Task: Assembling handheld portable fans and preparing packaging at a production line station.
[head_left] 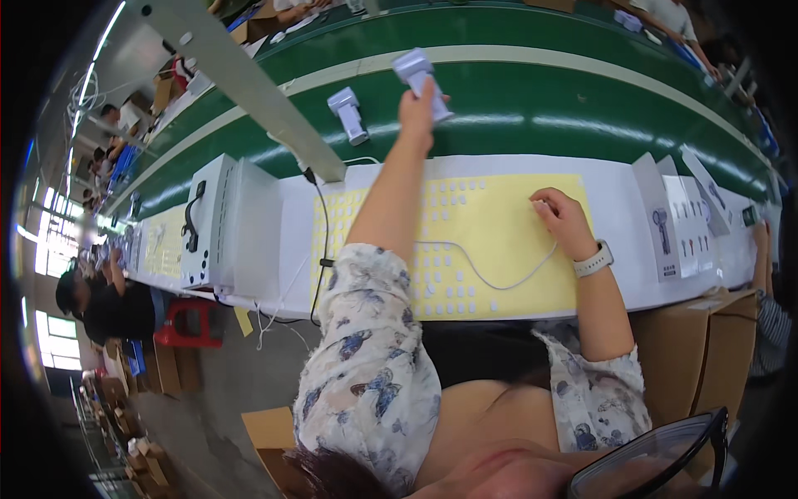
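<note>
My left hand (417, 121) reaches far out over the green conveyor belt, closed round a pale lilac handheld device (413, 65) with a rounded head and a straight handle, like a small handheld fan. A second device of the same kind (347, 115) lies on the belt to its left. Above the yellow sheet (507, 200), my right hand (565, 220) has its fingers curled in a pinch. A thin white cable (490, 283) loops across the sheet and runs up to that hand, seemingly into its grip; a small whitish tip shows at the fingers.
Small white pieces stand in rows on the yellow sheet. At left are a metal box with a black handle (194, 218) and a slanted grey post (241, 87). Printed cards (657, 216) stand at right, above a cardboard box (694, 349). Other people work around the belt.
</note>
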Motion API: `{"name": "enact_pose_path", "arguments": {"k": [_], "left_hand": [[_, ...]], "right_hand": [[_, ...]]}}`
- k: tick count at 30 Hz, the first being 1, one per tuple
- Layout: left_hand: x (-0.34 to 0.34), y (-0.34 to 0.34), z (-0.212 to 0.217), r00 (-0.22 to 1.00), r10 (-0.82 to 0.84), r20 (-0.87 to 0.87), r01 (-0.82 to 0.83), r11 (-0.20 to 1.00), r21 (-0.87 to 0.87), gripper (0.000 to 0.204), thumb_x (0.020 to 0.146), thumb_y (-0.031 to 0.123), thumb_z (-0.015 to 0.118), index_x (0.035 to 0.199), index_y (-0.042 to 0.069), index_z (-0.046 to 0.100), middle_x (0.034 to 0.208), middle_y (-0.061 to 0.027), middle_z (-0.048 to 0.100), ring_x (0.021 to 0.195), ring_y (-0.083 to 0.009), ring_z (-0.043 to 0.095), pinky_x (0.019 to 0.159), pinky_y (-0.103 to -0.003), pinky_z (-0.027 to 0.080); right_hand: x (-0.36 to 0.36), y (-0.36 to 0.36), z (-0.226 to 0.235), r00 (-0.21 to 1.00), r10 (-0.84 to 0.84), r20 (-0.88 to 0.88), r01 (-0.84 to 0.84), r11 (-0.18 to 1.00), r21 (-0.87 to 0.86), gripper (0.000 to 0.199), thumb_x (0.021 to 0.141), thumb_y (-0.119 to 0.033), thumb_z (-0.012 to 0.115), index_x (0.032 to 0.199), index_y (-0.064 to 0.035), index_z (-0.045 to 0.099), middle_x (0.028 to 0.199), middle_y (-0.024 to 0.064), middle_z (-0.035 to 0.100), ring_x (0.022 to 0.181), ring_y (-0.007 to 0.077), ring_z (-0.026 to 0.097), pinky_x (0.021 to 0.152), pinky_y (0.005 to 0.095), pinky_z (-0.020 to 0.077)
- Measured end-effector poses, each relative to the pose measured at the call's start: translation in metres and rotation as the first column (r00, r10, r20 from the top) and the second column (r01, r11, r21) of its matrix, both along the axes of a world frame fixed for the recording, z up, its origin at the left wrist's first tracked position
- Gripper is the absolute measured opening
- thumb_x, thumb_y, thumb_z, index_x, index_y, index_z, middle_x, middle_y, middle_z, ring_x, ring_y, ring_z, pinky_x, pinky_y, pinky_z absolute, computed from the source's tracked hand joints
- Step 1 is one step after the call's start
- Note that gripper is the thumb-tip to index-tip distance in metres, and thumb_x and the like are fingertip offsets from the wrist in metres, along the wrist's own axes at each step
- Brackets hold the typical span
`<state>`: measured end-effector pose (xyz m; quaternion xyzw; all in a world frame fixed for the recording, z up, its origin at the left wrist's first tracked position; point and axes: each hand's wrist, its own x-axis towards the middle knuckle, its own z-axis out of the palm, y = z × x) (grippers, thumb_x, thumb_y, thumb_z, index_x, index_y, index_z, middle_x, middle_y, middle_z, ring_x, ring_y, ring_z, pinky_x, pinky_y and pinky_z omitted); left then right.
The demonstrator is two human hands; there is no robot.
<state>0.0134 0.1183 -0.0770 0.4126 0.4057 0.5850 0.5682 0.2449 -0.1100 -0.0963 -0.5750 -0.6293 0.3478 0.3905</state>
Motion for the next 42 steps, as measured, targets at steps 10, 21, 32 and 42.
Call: {"name": "enact_pose_path", "arguments": {"k": [10,21,32,42], "left_hand": [[-0.115,0.046,-0.043,0.613,0.243,-0.752,-0.233,0.965,0.122,0.061,0.078,0.056,0.066,0.114,0.007,0.065,0.108,-0.0165,0.066,0.097,-0.0251,0.063,0.084,-0.036,0.047],[-0.039,0.011,-0.022,-0.070,0.670,-0.739,0.368,0.706,0.605,0.057,0.074,0.043,0.073,0.107,-0.002,0.061,0.097,-0.0220,0.065,0.092,-0.0389,0.060,0.084,-0.042,0.047],[-0.071,-0.008,0.005,0.786,-0.204,-0.584,0.290,0.955,0.056,0.051,0.091,0.035,0.058,0.130,0.006,0.047,0.128,-0.0152,0.054,0.112,-0.0315,0.056,0.087,-0.042,0.048],[-0.022,-0.216,0.078,0.463,-0.533,0.708,0.613,0.770,0.177,0.057,0.089,0.059,0.049,0.104,0.005,0.062,0.129,-0.0235,0.047,0.114,-0.0352,0.051,0.089,-0.050,0.046]], "right_hand": [[0.009,-0.008,-0.006,0.978,-0.130,0.161,0.119,0.990,0.072,0.017,0.085,-0.024,0.059,0.096,-0.0111,0.061,0.074,0.0131,0.064,0.072,0.0313,0.062,0.063,0.0416,0.0473],[0.007,-0.001,-0.005,0.986,-0.144,0.085,0.141,0.989,0.033,0.025,0.085,-0.026,0.056,0.104,-0.0093,0.058,0.088,0.0142,0.067,0.084,0.0319,0.063,0.075,0.0416,0.0486],[0.005,0.006,-0.016,0.999,-0.038,0.022,0.036,0.996,0.084,0.030,0.091,-0.031,0.055,0.100,-0.0038,0.064,0.088,0.0153,0.065,0.084,0.0283,0.062,0.077,0.0357,0.0480],[0.001,-0.027,0.068,0.849,0.109,-0.517,-0.094,0.994,0.056,0.026,0.097,-0.015,0.046,0.101,0.0046,0.062,0.061,0.0017,0.053,0.056,0.0080,0.049,0.056,0.0224,0.0417]]}}
